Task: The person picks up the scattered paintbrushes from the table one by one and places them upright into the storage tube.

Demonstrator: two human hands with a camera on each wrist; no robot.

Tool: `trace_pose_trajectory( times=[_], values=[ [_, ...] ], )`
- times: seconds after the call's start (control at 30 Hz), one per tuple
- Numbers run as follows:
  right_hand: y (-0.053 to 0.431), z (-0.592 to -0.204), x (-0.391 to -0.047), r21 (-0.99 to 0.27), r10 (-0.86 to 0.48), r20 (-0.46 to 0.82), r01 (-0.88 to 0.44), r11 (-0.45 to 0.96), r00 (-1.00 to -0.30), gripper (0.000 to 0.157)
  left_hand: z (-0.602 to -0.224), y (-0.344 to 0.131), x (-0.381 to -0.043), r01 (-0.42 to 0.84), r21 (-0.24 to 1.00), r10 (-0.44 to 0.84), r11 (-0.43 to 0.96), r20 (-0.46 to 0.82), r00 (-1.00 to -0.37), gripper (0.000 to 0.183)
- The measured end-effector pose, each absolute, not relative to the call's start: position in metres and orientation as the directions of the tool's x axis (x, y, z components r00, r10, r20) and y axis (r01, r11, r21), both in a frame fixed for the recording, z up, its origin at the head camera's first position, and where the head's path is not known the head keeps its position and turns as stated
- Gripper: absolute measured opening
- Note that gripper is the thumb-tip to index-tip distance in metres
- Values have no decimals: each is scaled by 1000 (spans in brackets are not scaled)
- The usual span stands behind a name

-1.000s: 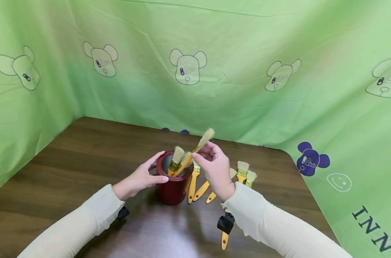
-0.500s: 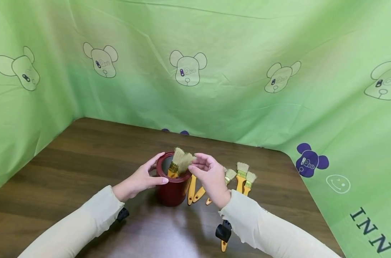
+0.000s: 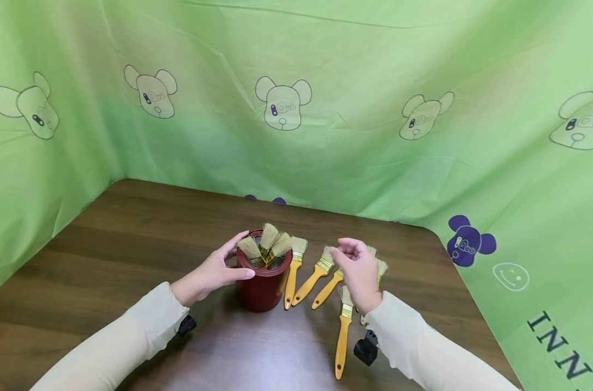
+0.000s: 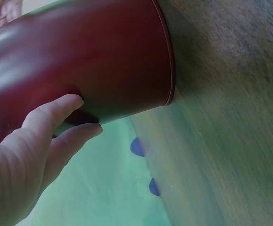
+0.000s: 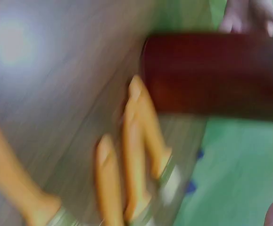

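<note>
A dark red cylindrical pot (image 3: 259,293) stands upright on the table, with three paintbrushes (image 3: 270,234) in it, bristles up. My left hand (image 3: 210,277) holds the pot's left side, thumb at the front near the rim and fingers round the back. In the left wrist view, fingers (image 4: 65,113) lie against the pot's smooth wall. My right hand (image 3: 360,271) is over the loose brushes right of the pot, its fingers loosely bent with nothing between them. Yellow-handled paintbrushes (image 3: 311,282) lie fanned beneath and beside it, some partly hidden by the hand.
One paintbrush (image 3: 342,342) lies apart, nearer the front, handle toward me. The brown wooden table (image 3: 145,228) ends at a green printed cloth (image 3: 345,157) hanging behind and at both sides. Orange-yellow handles (image 5: 135,160) blur in the right wrist view.
My right hand lowered a paintbrush into the pot and let it go, then moved right to above the loose brushes. The left hand has stayed on the pot.
</note>
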State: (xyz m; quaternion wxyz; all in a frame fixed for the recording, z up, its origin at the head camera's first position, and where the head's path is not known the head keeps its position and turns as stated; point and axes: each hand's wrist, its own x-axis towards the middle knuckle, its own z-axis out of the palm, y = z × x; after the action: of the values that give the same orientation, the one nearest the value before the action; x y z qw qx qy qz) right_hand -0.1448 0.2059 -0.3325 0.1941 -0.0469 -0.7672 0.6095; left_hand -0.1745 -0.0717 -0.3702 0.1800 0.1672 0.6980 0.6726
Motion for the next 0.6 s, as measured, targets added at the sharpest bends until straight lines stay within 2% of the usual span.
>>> trace_pose_trajectory(
  times=[0.23,0.37,0.6],
  values=[
    [261,-341,-150,-952,410,172,-44,302,-896,29,-371,-74,-173,-24,999,463,39,-39,-885,88],
    [290,-350,-146,-923,453,103,85,376,-886,31,-370,-71,-174,-3,1000,476,31,-18,-879,88],
    [318,-373,-146,-858,401,-95,279,431,-911,42,-370,-72,-174,-4,999,463,35,-20,-886,87]
  ],
)
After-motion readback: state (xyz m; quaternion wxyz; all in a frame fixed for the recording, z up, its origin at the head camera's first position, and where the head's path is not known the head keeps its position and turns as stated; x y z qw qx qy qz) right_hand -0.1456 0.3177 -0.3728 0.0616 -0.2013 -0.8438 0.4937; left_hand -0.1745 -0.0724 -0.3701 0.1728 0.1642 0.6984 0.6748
